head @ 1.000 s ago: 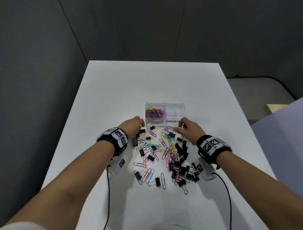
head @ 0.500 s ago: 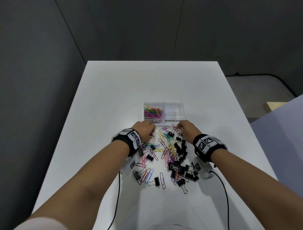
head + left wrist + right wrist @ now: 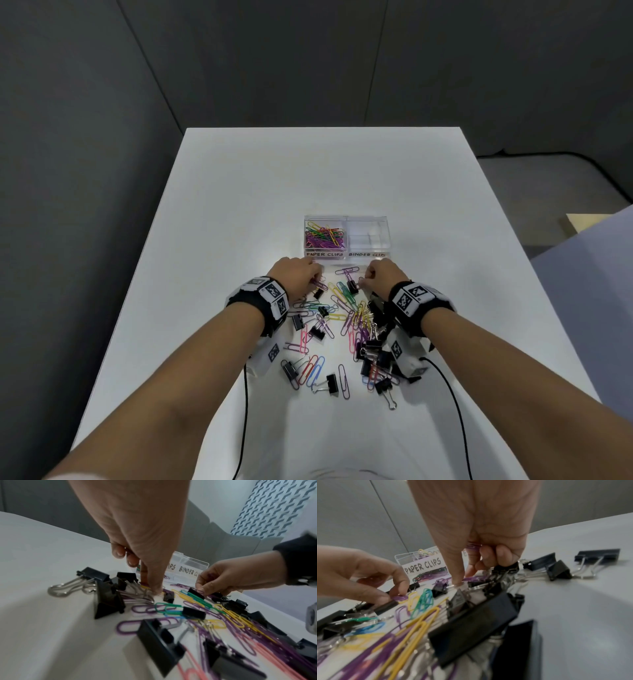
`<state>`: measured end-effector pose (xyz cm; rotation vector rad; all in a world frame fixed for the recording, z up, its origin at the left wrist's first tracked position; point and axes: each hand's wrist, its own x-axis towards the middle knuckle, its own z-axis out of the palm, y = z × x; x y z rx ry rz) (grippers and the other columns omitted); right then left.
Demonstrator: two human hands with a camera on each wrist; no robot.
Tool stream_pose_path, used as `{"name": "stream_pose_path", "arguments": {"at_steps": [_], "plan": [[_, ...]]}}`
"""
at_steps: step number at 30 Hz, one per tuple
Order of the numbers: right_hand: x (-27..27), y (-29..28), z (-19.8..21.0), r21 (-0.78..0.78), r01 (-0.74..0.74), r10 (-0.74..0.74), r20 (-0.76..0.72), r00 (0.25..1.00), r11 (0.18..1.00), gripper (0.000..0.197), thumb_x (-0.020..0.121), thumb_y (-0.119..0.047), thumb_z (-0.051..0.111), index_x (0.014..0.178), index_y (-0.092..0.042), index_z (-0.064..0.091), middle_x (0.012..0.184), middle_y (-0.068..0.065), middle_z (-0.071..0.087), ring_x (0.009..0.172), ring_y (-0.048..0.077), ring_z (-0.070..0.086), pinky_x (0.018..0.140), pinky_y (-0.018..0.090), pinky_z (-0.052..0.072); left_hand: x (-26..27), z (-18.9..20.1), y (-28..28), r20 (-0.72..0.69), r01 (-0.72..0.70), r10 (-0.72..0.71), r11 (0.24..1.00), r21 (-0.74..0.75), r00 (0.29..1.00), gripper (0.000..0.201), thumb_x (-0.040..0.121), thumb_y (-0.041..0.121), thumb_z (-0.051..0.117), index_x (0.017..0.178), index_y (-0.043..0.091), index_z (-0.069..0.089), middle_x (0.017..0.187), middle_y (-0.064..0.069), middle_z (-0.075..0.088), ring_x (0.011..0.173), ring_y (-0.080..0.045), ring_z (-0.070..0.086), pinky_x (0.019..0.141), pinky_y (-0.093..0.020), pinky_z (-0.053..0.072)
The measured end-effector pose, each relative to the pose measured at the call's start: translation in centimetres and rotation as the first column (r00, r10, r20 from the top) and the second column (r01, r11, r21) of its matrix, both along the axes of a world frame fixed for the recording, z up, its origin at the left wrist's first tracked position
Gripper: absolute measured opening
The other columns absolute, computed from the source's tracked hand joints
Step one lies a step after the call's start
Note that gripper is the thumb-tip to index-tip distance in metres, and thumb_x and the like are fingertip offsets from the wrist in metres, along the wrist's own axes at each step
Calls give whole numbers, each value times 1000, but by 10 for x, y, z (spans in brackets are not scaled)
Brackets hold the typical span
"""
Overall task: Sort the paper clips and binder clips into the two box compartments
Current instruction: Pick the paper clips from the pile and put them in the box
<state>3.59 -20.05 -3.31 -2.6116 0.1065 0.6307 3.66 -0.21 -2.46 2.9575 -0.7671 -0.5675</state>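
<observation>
A clear two-compartment box (image 3: 346, 254) stands beyond the pile. Its left half, labelled PAPER CLIPS, holds coloured paper clips (image 3: 323, 235); the BINDER CLIPS half (image 3: 369, 236) looks empty. Mixed coloured paper clips (image 3: 342, 294) and black binder clips (image 3: 371, 346) lie scattered in front of it. My left hand (image 3: 313, 279) pinches a purple paper clip (image 3: 400, 598) at the pile's far left edge. My right hand (image 3: 366, 278) keeps purple paper clips (image 3: 473, 546) in its curled fingers while thumb and index (image 3: 458, 580) press on another purple clip on the table.
The white table (image 3: 239, 212) stretches bare beyond and to the left of the box. Black cables (image 3: 455, 411) run from both wrist bands toward me. Larger binder clips (image 3: 597, 555) lie right of my right hand. Grey walls surround the table.
My left hand has moved right and down onto the clips in front of the box. My right hand has shifted slightly left and lowered its fingertips to the pile.
</observation>
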Motion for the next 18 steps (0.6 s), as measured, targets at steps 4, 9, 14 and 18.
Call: {"name": "stream_pose_path", "arguments": {"at_steps": [4,9,14,18], "plan": [[-1,-4,4,32,-35,35,-5,999,999,22,88,-16,59,69,-12,47,80,3,53,77,21,51,72,32,43,2,1,-5,-61,-20,22,999,29,998,25,93,22,52,116,13,58,120,-8,59,108,-28,59,87,-36,46],[-7,-7,9,14,-90,89,32,995,996,7,93,-12,42,87,-11,39,84,9,54,75,23,50,67,30,38,5,4,-3,-115,-38,40,999,27,993,24,92,26,55,111,11,60,121,-7,56,109,-26,57,84,-35,47],[-7,-2,12,14,-98,98,1,995,995,28,96,-8,35,122,-9,43,105,17,64,83,28,61,72,35,47,8,10,0,-164,-95,89,995,-31,982,22,93,17,52,113,11,58,118,-8,61,109,-25,57,87,-32,45],[-6,9,9,13,-107,107,-13,994,994,17,93,-4,38,105,-7,50,110,15,62,107,29,61,84,37,49,8,12,2,-233,-114,105,993,-27,967,28,92,14,52,120,10,54,122,-9,58,112,-26,55,90,-32,43]]}}
